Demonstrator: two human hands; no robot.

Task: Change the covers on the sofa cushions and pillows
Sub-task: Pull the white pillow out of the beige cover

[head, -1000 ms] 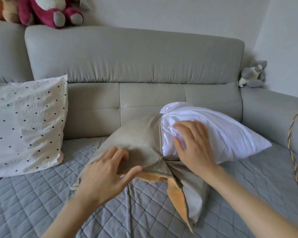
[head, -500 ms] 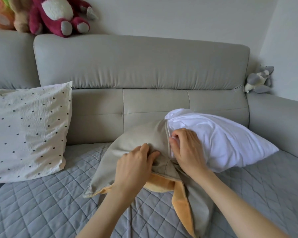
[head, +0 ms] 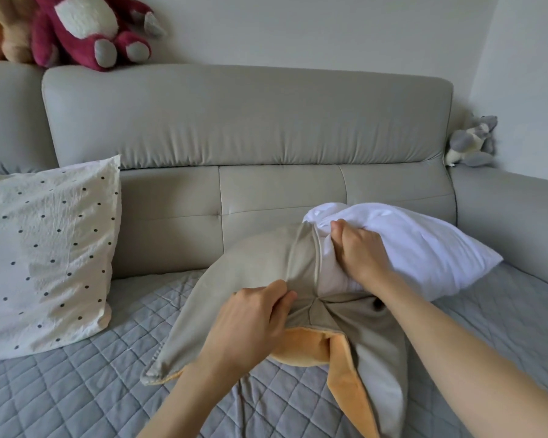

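Note:
A white pillow insert (head: 424,248) lies on the sofa seat, its left end inside the mouth of a beige cover (head: 250,273) with orange lining (head: 307,346). My left hand (head: 250,317) pinches the beige cover near its opening, fingers curled into the fabric. My right hand (head: 358,251) grips the white insert just at the cover's opening, fingers bunching the white cloth. Most of the insert sticks out to the right of the cover.
A white pillow with dark dots (head: 45,254) leans against the backrest at the left. The grey sofa (head: 247,128) has a quilted grey seat cover (head: 76,390). A red plush toy (head: 86,30) sits on the backrest; a grey plush (head: 472,143) is at the right corner.
My left hand moved right from lying flat on the cover and now pinches the cover's edge. My right hand went from lying flat on the insert to gripping it.

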